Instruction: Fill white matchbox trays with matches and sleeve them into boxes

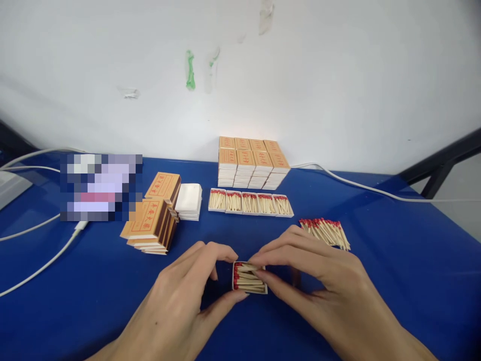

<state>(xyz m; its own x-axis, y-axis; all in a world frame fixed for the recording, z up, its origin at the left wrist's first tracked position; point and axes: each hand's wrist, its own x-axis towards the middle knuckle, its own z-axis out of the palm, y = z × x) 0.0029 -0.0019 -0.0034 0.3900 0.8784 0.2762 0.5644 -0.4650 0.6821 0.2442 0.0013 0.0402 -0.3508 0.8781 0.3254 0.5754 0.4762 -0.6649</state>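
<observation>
Currently your left hand (184, 293) grips the small tray (260, 292), thumb against its near edge and index finger at its far left corner. Your right hand (319, 273) has thumb and fingertips over the matches (248, 283) inside that tray, red heads leftward; whether it pinches any, I cannot tell. Beyond the tray stand five filled trays (250, 204), then stacked matchboxes (251, 159); loose matches (327, 233) lie on the blue counter (406, 240) beyond it to the right, orange boxes (146, 220) to its left.

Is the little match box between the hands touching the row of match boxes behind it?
Apart. The head view shows blue table between the little match box and the row of match boxes.
</observation>
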